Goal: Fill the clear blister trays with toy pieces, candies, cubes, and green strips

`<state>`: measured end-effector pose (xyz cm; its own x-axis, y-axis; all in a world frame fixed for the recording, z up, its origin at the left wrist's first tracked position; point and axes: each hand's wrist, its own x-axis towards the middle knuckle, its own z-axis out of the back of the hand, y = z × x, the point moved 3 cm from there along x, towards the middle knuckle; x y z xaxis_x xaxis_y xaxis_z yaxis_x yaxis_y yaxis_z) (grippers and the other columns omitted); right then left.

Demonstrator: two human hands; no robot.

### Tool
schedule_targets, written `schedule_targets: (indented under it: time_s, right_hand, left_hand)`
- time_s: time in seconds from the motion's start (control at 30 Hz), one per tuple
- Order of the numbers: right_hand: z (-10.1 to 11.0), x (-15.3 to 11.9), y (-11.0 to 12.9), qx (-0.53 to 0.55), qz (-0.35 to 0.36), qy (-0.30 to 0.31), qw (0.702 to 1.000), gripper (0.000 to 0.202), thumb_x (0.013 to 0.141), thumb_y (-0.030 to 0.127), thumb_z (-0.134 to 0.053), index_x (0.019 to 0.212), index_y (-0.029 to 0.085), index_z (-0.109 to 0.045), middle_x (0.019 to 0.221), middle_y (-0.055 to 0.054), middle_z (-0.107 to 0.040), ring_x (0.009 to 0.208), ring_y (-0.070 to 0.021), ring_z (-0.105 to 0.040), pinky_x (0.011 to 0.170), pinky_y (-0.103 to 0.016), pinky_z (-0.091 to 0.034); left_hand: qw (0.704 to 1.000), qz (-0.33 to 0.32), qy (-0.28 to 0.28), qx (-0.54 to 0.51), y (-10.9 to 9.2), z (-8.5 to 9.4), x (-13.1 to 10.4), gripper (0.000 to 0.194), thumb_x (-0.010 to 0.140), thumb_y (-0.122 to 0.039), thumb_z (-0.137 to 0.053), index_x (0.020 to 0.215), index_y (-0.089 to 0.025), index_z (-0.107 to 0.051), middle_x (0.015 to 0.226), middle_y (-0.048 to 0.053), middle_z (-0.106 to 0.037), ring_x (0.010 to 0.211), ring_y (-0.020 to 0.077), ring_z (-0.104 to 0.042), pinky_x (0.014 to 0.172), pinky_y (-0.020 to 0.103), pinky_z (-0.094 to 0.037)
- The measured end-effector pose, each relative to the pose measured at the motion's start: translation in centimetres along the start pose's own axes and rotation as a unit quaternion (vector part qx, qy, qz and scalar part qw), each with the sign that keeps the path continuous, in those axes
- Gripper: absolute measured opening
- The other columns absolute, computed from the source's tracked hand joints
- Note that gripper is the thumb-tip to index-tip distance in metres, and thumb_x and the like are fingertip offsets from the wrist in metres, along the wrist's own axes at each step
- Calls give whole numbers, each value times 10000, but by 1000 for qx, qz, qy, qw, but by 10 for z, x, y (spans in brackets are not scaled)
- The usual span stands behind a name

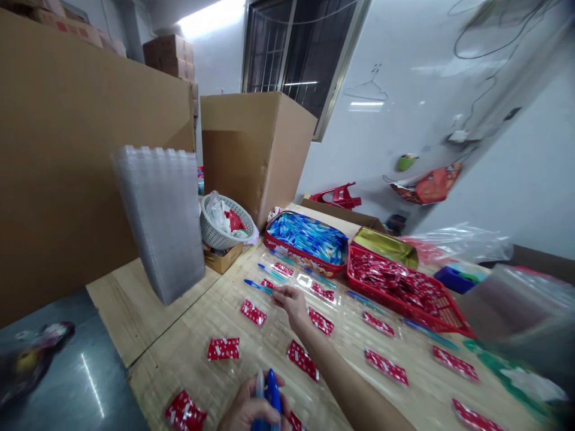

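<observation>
Two blue pen-like sticks (272,392), one pale-tipped

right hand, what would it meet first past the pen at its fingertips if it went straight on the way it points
Past the blue pen, the right hand would probably meet the low cardboard box under the perforated basket; height is unclear.

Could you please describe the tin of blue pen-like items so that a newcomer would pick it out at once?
Find the tall cardboard box in front of the window. Just right of its base, on the wooden table, sits a rounded red tin. It is heaped with blue pen-like items, whereas the red basket beside it holds red packets with white dots.
</observation>
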<state>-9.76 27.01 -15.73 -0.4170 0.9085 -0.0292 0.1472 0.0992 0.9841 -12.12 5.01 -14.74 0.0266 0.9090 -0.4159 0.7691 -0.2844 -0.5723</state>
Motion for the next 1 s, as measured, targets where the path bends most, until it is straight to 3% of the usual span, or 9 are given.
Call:
schedule_targets:
  time_s: [0.17,0.23,0.3,0.5,0.57,0.67,0.8,0.9,1.0]
  right_hand:
    - [-9,1,-3,-74,23,-15,997,374,527,454,-771,735,158,-675,574,3,-631,472,-132,-538,475,-265,-431]
    - [-7,-9,1,-98,22,-12,995,387,575,444,-745,840,167,-688,621,3,-648,451,-120,-524,444,-250,-399]
    - [-3,-25,8,-112,19,5,993,342,602,425,-733,828,171,-693,604,11,-633,436,-107,-505,439,-239,-383]
    - [13,-100,33,-80,-63,205,974,334,616,454,-755,692,146,-652,556,23,-565,468,-83,-474,487,-226,-392]
    - [23,-129,44,-77,-63,192,976,374,623,494,-752,691,154,-615,566,31,-539,473,-79,-452,481,-222,-378]
    - [32,-173,62,-119,-12,150,981,360,704,514,-697,748,182,-564,589,34,-515,512,-94,-454,487,-220,-354]
    - [33,-220,69,-232,37,169,957,280,730,401,-705,878,215,-558,699,2,-586,598,-125,-504,539,-232,-376]
    - [37,-231,56,-274,31,158,948,221,720,316,-691,856,224,-544,672,18,-582,552,-112,-476,516,-227,-360]
    - [49,-223,41,-253,-1,117,960,172,691,255,-670,785,212,-533,612,41,-540,520,-97,-459,488,-213,-338]
  left_hand:
    - [999,3,-36,-13,-5,-8,-15,411,494,-133,-623,902,-167,-582,697,10,-668,510,139,-579,489,246,-413]
    - [998,13,-60,-29,-7,-11,-20,428,512,-112,-650,928,-174,-573,721,8,-673,534,129,-586,512,241,-436]
    - [996,17,-77,-30,-9,-12,-22,442,518,-96,-674,940,-174,-568,723,9,-675,544,130,-595,522,241,-452]
    - [995,12,-101,-16,-6,-18,-15,374,528,-104,-735,871,-143,-589,658,12,-664,510,138,-588,484,249,-477]
    - [991,4,-130,-15,-2,-19,-11,282,555,-109,-735,792,-137,-584,603,12,-653,483,131,-581,473,236,-472]
    - [976,-59,-204,-34,4,-19,-4,225,581,-100,-730,727,-146,-565,545,-8,-632,456,116,-574,458,205,-451]
    - [961,-107,-251,-45,16,-23,6,242,577,-134,-765,690,-155,-552,520,-21,-616,460,130,-592,469,212,-458]
    - [957,-110,-265,-34,24,-31,9,253,587,-166,-777,696,-159,-549,521,-21,-618,455,137,-591,469,223,-464]
    - [954,-129,-270,-21,27,-40,11,249,608,-185,-778,700,-157,-549,533,-21,-625,470,129,-593,487,219,-476]
